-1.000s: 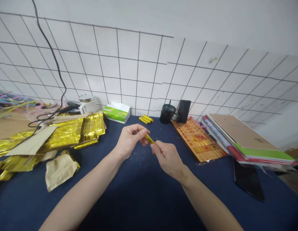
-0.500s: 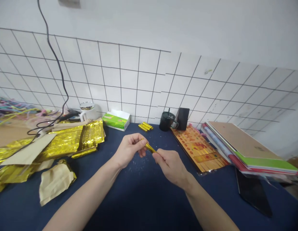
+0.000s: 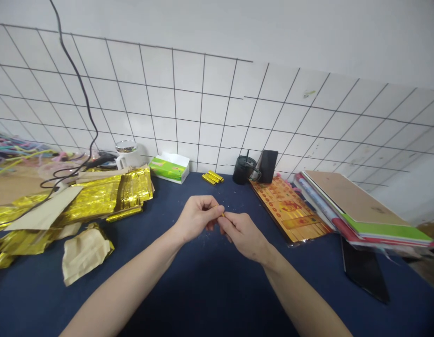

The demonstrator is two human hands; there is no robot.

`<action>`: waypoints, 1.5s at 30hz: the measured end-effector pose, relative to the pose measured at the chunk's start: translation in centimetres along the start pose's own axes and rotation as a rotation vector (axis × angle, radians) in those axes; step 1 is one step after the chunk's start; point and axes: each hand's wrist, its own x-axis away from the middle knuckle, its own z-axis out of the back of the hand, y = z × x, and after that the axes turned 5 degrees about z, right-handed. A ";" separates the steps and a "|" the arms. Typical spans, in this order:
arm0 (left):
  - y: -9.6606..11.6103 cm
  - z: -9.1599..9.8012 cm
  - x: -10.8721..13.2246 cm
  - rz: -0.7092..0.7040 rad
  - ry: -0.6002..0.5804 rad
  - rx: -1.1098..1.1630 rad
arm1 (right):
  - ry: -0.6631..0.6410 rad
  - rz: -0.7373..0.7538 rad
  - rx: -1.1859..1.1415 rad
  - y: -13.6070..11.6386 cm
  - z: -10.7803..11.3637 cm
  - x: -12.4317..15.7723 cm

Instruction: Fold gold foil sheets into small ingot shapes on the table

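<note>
one gold foil roll (image 3: 223,214) between left hand (image 3: 198,218) and right hand (image 3: 243,235)

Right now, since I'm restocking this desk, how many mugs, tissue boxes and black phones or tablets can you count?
Mugs: 2 (white mug, black mug)
Tissue boxes: 1 (green-and-white tissue box)
Black phones or tablets: 2 (upright slab, flat slab)
Total: 5
</note>
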 end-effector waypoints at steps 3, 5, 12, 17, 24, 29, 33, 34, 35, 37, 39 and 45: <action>0.2 1.4 -0.5 -0.013 0.126 0.044 | 0.024 -0.002 0.056 0.3 -0.1 0.2; 0.8 3.4 -0.9 -0.058 0.234 0.121 | 0.009 0.008 0.100 0.5 0.0 0.5; 1.7 6.3 -1.4 -0.165 0.266 0.290 | 0.099 -0.071 -0.003 0.9 0.1 1.0; 0.4 3.3 -1.0 -0.039 -0.107 0.251 | 0.024 -0.197 -0.497 1.5 -0.4 0.3; 0.2 2.6 -0.9 -0.043 -0.165 0.186 | 0.036 -0.180 -0.581 0.8 -1.5 0.0; 0.0 1.5 -1.0 0.005 -0.008 0.134 | 0.177 -0.058 -0.134 0.7 -1.8 0.2; -0.2 0.9 -0.6 0.004 -0.071 0.094 | 0.112 -0.074 -0.206 0.8 -1.7 0.3; -0.2 0.7 -0.6 0.011 -0.091 0.097 | 0.098 -0.080 -0.229 0.9 -1.6 0.3; -0.2 0.7 -0.5 0.016 -0.091 0.105 | 0.090 -0.088 -0.242 0.9 -1.6 0.2; -0.3 0.6 -0.5 0.012 -0.020 0.133 | 0.088 -0.104 -0.245 1.0 -1.7 0.1; -0.4 0.7 -0.7 0.011 0.090 0.169 | 0.094 -0.110 -0.223 0.9 -1.8 0.1; -0.5 1.3 -1.3 0.025 0.252 0.266 | 0.164 -0.024 0.027 0.4 -2.3 0.2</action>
